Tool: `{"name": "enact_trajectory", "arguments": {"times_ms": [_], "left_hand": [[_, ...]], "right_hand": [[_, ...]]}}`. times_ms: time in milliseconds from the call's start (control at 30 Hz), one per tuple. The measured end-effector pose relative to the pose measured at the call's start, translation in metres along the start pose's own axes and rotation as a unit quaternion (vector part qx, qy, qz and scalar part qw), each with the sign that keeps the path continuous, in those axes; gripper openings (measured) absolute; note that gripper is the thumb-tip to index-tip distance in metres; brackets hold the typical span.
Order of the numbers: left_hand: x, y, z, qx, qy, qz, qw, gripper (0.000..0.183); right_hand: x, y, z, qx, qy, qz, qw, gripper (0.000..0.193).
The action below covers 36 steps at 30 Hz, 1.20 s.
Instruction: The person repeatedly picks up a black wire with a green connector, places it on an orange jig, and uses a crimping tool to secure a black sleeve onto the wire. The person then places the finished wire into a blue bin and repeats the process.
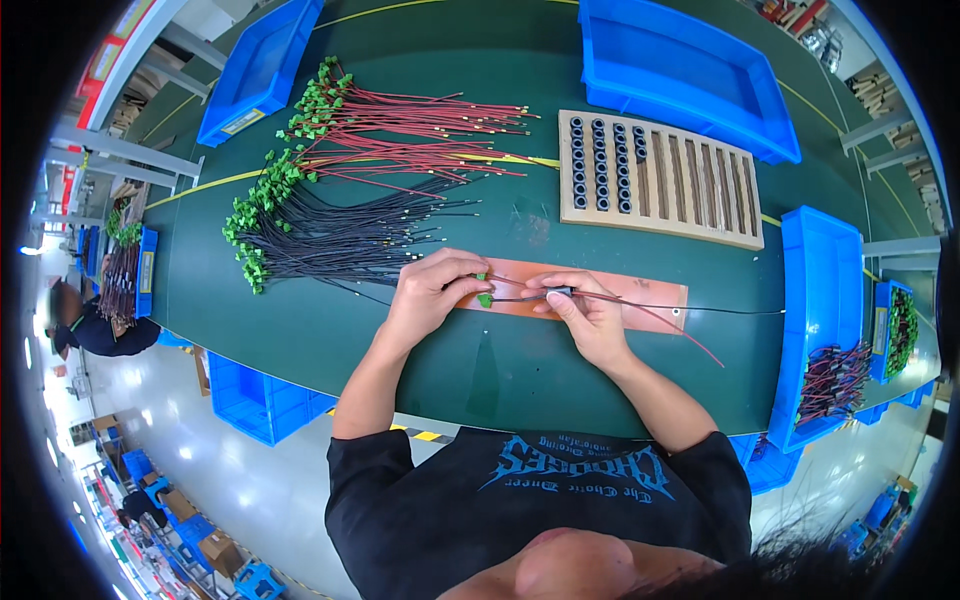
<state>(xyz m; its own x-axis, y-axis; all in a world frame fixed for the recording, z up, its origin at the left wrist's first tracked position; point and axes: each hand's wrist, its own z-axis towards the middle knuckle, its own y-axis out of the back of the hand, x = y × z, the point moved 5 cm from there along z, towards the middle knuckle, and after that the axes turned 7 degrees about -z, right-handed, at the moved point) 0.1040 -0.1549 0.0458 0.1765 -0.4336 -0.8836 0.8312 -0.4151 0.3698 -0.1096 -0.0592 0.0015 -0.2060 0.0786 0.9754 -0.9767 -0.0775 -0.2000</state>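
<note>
My left hand point(437, 290) is closed, thumb and fingers pinched at the green connectors point(486, 300) of a red wire and a black wire. Close to its right, my right hand point(592, 322) grips a small black ring core point(562, 291) between thumb and fingers. Both wires seem to run through this core. Their free ends, one black point(735, 310) and one red point(707, 349), trail off to the right. Beneath both hands lies an orange-brown strip point(650, 292) on the green table. My fingers hide part of the wires and core.
Bundles of red wires point(420, 115) and black wires point(350, 235) with green ends lie at the left. A wooden rack point(660, 228) holds several black cores. Blue bins stand at far left point(262, 65), far right point(690, 60) and right point(820, 270), the right one holding finished-looking wire bundles point(833, 380).
</note>
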Motion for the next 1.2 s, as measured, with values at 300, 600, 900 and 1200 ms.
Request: {"name": "enact_trajectory", "arguments": {"times_ms": [300,600,900,1200], "left_hand": [[-0.007,0.002,0.008,0.023,-0.06,0.108,0.992,0.03],[-0.026,0.001,0.0,0.125,-0.125,0.163,0.971,0.026],[-0.021,0.003,0.001,0.094,-0.096,0.135,0.982,0.018],[-0.017,-0.003,0.003,0.097,-0.078,0.135,0.983,0.019]], "right_hand": [[0.001,0.006,0.003,-0.014,-0.016,0.02,1.0,0.018],[-0.002,0.007,0.004,-0.029,-0.061,0.026,0.997,0.02],[-0.005,0.007,0.004,-0.033,-0.03,-0.018,0.999,0.017],[-0.003,0.001,0.002,-0.035,0.002,-0.081,0.996,0.015]]}}
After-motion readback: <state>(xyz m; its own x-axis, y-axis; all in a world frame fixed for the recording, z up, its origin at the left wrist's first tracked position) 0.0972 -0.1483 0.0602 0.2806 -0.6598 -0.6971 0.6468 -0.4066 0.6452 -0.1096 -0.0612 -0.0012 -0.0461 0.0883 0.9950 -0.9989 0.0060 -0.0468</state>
